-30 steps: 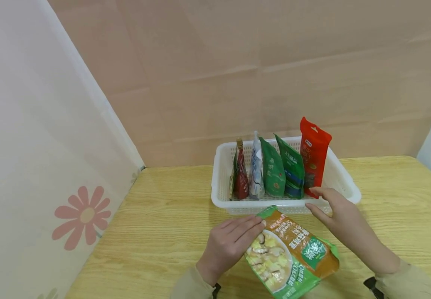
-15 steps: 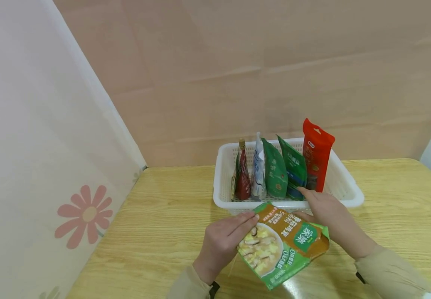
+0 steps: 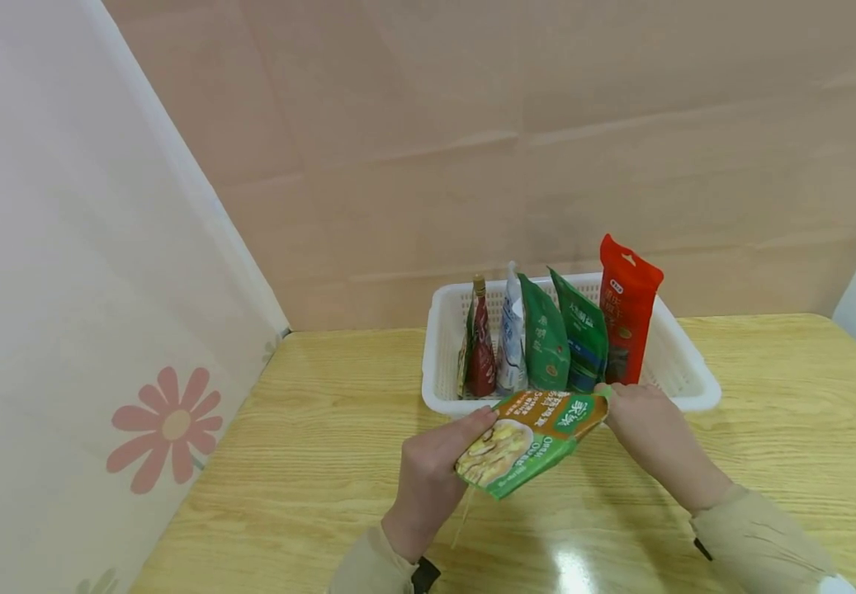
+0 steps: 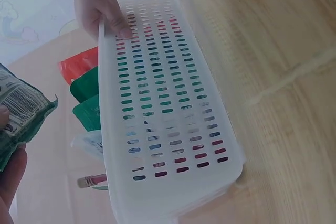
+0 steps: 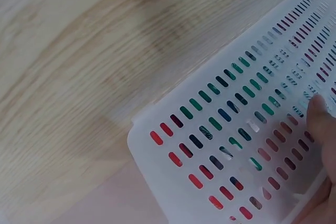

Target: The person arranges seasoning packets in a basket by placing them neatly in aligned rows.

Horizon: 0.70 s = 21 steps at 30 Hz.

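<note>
My left hand (image 3: 435, 466) holds a flat green-and-orange soup packet (image 3: 524, 441) with a bowl of soup printed on it. The packet is tilted in front of a white plastic basket (image 3: 704, 398); its barcoded back (image 4: 23, 103) faces the left wrist camera. At the basket's front, my right hand (image 3: 654, 433) grips the rim, its thumb (image 5: 317, 116) lying on the slotted outer wall and its fingers mostly hidden behind it. Inside the basket stand a red bag (image 3: 626, 313), two green bags (image 3: 546, 338), a white-and-blue bag (image 3: 511, 342) and a dark red bottle-shaped pack (image 3: 482, 351).
The basket rests on a wood-grain table (image 3: 323, 429) near a beige back wall covering (image 3: 398, 165). A pale side panel (image 3: 41, 247) with a pink flower print (image 3: 175, 425) borders the left. Another upright pack is partly hidden behind the dark red one.
My right hand has moved left and come to grip the basket's front rim. The soup packet has lifted off toward the basket and tipped flatter, with my left hand still holding it.
</note>
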### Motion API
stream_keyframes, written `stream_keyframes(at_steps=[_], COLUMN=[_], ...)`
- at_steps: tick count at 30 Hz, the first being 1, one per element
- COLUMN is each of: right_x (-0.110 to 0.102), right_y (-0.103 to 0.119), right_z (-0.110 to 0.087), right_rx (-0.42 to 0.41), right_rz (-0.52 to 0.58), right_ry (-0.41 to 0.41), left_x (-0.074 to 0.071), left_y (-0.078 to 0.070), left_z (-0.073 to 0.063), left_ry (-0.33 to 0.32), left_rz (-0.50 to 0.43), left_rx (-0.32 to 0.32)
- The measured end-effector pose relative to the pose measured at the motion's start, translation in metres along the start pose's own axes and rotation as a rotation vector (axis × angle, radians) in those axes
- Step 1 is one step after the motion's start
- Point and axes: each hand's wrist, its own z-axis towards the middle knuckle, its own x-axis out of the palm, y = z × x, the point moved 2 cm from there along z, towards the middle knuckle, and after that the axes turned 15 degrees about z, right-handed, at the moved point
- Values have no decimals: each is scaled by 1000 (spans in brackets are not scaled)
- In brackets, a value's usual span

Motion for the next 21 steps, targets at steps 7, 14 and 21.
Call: stream_keyframes(at_steps=[7, 14, 21], right_x=[0, -3, -8], right_y=[-2, -6, -8], right_z=[3, 8, 10], right_rx=[17, 21, 39], right_rz=[41, 44, 104], right_ry=[31, 148, 224], left_x=[4, 7, 6], left_y=[4, 11, 15], left_z=[-2, -4, -1], left_ry=[31, 12, 15], left_rz=[-59, -113, -197], left_rx=[-132, -285, -460])
